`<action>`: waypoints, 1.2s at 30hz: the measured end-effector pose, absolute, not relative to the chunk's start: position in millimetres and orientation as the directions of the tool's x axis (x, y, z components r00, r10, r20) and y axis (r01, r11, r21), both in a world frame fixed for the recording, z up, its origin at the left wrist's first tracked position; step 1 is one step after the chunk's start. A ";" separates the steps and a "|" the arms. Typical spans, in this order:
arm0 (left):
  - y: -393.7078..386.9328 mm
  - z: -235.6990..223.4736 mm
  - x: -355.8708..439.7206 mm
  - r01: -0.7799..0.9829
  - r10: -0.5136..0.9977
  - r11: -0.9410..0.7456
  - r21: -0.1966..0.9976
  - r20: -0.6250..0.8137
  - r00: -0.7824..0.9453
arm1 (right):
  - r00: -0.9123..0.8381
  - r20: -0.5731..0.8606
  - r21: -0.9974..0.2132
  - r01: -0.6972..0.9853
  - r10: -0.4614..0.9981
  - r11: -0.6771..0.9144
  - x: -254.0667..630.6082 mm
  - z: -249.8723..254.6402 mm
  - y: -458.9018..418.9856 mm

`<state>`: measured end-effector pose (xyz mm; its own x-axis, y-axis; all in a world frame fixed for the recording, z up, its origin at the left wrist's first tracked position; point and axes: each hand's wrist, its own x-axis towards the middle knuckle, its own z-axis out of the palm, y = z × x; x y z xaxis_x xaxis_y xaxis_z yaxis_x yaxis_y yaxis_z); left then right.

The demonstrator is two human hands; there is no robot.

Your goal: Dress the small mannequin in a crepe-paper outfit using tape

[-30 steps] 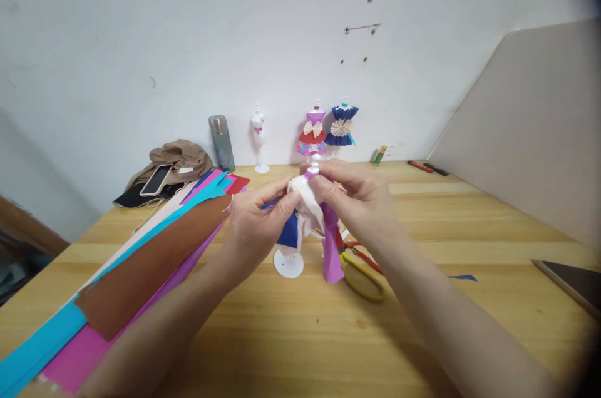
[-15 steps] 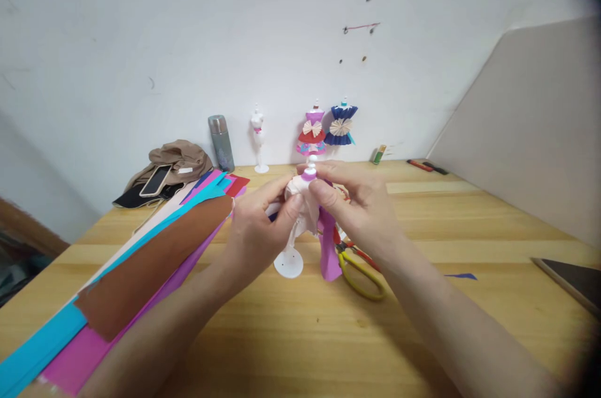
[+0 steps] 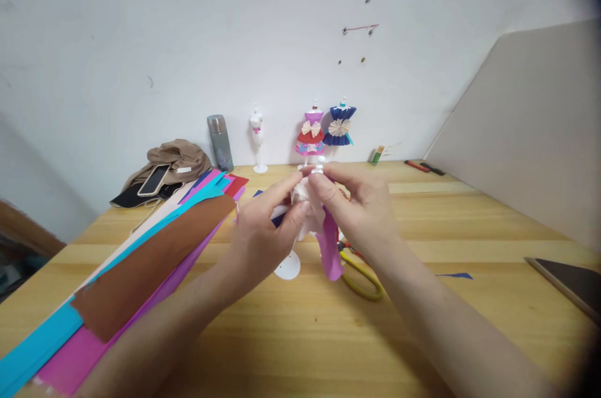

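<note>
A small white dress-form mannequin stands in front of me on a round white base (image 3: 288, 265), its neck knob (image 3: 320, 163) showing above my fingers. Pale pink crepe paper (image 3: 310, 218) is wrapped about its body. My left hand (image 3: 270, 216) pinches this paper from the left, thumb in front. My right hand (image 3: 353, 201) grips the upper part near the neck, thumb in front and fingers behind. Below the right hand hangs or lies a purple paper strip (image 3: 331, 254); its upper end is hidden. Yellow-handled scissors (image 3: 361, 279) lie beside it, partly covered.
Long crepe paper sheets, brown on top (image 3: 154, 266), cover the left side. Behind stand a bare mannequin (image 3: 256, 135), two dressed ones (image 3: 311, 132) (image 3: 340, 126) and a flask (image 3: 220, 142). A phone (image 3: 154, 180) rests on a cap. A dark tablet-like object (image 3: 570, 282) lies right.
The mannequin's top has tilted slightly to the right and my right hand covers more of its neck. The pale pink paper looks more bunched between my fingers.
</note>
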<state>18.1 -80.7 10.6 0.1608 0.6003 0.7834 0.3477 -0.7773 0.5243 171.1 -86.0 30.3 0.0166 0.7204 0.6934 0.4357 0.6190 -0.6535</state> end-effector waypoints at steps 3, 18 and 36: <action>-81.5 9.9 19.1 0.320 0.620 -0.772 0.550 0.761 0.188 | 0.058 0.664 -0.694 0.419 0.745 0.586 169.7 31.3 -87.1; -77.7 3.2 22.5 0.325 0.781 -0.622 0.712 0.592 0.196 | 0.008 0.694 -0.625 0.504 0.720 0.596 174.3 31.8 -88.7; -60.2 -10.6 19.4 0.212 0.792 -0.602 0.769 0.609 0.041 | -0.109 0.748 -0.443 0.652 0.654 0.615 183.1 33.0 -93.5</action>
